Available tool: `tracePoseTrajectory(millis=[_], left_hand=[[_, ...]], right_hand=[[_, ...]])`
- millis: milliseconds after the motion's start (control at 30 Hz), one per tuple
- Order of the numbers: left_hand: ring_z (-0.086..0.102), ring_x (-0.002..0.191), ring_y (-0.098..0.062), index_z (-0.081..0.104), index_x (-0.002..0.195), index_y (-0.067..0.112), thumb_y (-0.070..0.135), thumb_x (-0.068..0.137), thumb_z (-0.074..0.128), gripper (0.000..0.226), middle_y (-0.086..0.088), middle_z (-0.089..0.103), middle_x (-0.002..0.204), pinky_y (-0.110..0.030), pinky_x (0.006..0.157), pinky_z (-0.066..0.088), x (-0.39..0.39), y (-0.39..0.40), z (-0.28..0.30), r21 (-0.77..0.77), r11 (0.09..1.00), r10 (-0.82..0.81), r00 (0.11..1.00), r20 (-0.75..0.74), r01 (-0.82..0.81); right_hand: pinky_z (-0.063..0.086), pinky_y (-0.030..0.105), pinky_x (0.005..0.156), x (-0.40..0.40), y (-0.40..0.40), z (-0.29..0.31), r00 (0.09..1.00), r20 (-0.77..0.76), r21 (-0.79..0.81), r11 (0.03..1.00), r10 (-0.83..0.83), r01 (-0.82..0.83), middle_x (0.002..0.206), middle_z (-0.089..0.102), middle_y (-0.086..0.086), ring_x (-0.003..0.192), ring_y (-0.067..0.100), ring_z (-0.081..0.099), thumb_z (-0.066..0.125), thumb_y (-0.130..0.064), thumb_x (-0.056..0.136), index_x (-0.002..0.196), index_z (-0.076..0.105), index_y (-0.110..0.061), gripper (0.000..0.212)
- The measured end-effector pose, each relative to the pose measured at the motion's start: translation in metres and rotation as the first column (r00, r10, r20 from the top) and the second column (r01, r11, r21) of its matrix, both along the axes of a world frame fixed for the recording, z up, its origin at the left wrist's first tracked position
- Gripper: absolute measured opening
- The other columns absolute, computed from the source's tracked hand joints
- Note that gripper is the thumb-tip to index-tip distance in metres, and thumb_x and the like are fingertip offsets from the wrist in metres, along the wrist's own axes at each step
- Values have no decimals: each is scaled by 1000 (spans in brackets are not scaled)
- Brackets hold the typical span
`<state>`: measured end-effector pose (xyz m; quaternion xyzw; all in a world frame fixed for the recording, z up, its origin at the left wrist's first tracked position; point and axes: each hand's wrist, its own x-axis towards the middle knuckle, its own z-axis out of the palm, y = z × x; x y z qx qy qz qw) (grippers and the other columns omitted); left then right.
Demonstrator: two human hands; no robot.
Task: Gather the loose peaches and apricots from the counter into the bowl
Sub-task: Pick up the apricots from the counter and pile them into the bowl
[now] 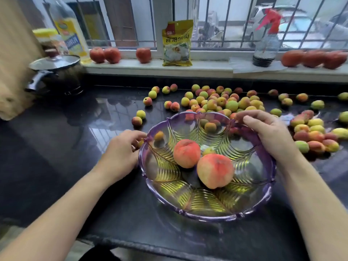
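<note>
Head view: both hands, left (120,153) and right (271,132), grip the bowl (207,215) rim, apparently steadying it near the apricots (222,102).

Before me a glossy black counter (56,147) meets a pale sill (150,67) under a barred window (216,21), grey daylight outside.

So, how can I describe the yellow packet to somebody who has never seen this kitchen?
Look along the white windowsill behind the dark counter. Near its middle, a yellow packet stands upright against the window bars. It is the only flat printed bag there; its neighbours are round red fruits and a spray bottle.
</note>
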<state>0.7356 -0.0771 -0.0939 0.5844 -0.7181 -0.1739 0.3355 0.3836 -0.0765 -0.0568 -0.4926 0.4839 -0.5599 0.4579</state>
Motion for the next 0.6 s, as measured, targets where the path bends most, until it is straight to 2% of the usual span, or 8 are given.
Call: tracePoseTrajectory(millis=[67, 167, 233, 300, 400, 500, 600], left_hand=[[73, 94, -17, 73, 104, 25, 9, 86, 82, 26, 5, 77, 97, -33, 89, 60, 5, 5, 13, 105, 990, 119, 967, -225, -97], [75, 101, -18, 74, 105, 26, -1, 85, 79, 34, 6, 80, 100, -21, 87, 57, 7, 18, 44, 69, 996, 80, 855, -512, -51], [76, 102, -20, 73, 107, 22, -4, 83, 77, 36, -3, 80, 105, -22, 89, 57, 0, 29, 67, 18, 999, -20, 792, -610, 39], [76, 101, -24, 72, 110, 17, 0, 79, 76, 36, -9, 78, 107, -26, 89, 58, -11, 38, 84, 17, 988, -109, 771, -628, 153], [78, 95, -20, 74, 110, 16, -2, 79, 78, 36, -8, 80, 98, -24, 84, 60, -28, 41, 95, 119, 965, -141, 846, -514, 233], [76, 82, -12, 77, 107, 26, 7, 83, 84, 32, 1, 79, 89, -19, 74, 58, -52, 29, 99, 156, 967, -171, 966, -194, 202], [72, 81, -6, 77, 108, 33, 17, 84, 85, 30, 7, 77, 86, -26, 79, 60, -73, 11, 98, 150, 968, -214, 974, 78, 201]], right_hand=[[59, 25, 73, 0, -1, -1, 1000, -20, -5, 1000, 6, -6, 103, 77, 12, 92, 22, 75, 57, -12, 100, 104, 74, -13, 17], [58, 22, 70, 0, -3, -2, 1000, -25, -7, 1000, -5, 5, 100, 77, 10, 92, 22, 75, 57, -11, 100, 105, 74, -12, 17], [58, 21, 69, 0, -2, -1, 999, -32, -4, 1000, -7, 7, 100, 77, 9, 93, 22, 75, 57, -11, 100, 103, 75, -14, 18], [58, 22, 70, 0, 1, -1, 999, -51, 1, 1000, -10, 10, 101, 77, 9, 95, 21, 75, 57, -13, 100, 105, 75, -14, 18], [57, 27, 76, 1, 3, 0, 998, -68, 7, 1000, -16, 17, 101, 77, 7, 96, 20, 74, 58, -15, 100, 106, 74, -15, 17], [59, 36, 80, 1, 3, -1, 999, -51, 17, 1000, -15, 16, 100, 77, 8, 96, 23, 74, 59, -15, 99, 103, 75, -16, 16], [59, 44, 89, 0, 1, -3, 999, -37, 21, 1000, -10, 11, 102, 76, 9, 99, 26, 73, 60, -16, 98, 101, 76, -18, 16]])
